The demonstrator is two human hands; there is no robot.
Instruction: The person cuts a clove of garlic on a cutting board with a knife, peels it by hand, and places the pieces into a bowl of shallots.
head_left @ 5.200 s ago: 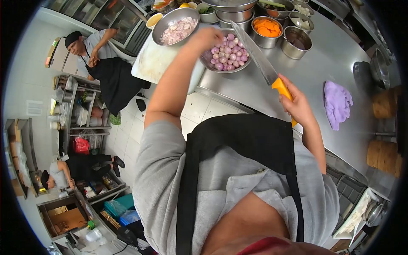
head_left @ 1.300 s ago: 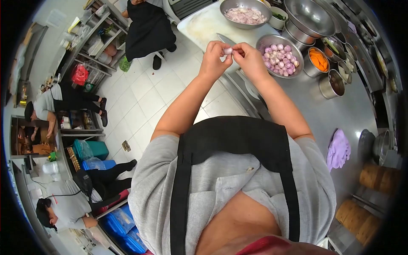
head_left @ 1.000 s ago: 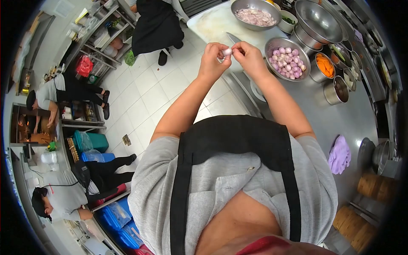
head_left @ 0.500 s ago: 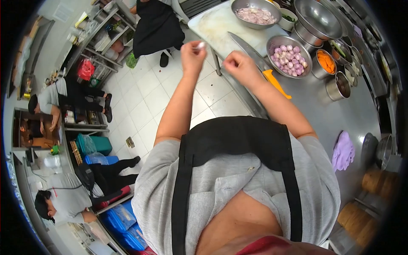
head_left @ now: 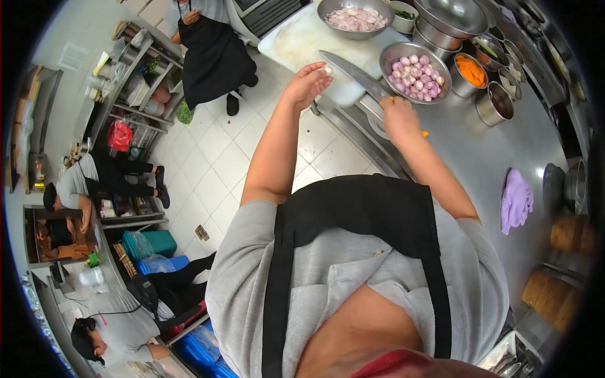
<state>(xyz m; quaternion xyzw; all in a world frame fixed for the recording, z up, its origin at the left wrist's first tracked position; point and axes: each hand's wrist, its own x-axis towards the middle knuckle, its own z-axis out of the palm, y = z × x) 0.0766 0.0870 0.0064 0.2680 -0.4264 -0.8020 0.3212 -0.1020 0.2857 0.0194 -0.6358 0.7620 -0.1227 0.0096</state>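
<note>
A single head-worn camera looks steeply down the wearer's own torso, a fisheye view framed by a dark round border. The steel counter [head_left: 504, 151] runs from twelve to four o'clock, close below; the tiled floor [head_left: 208, 170] and shelving fall away toward nine o'clock

A long stainless steel counter [head_left: 498, 151] carries a white plastic cutting board [head_left: 296, 39] at its far end. Beside the board stand a wide steel bowl of peeled pale shallot pieces [head_left: 354, 14], a perforated steel bowl of whole purple shallots [head_left: 414, 63] and a small steel pot of orange carrot slices [head_left: 469, 73]. Nearer, a crumpled lilac cloth [head_left: 517, 200] lies on the bare steel, and round bamboo steamer baskets [head_left: 570, 234] stand at the right edge.
</note>
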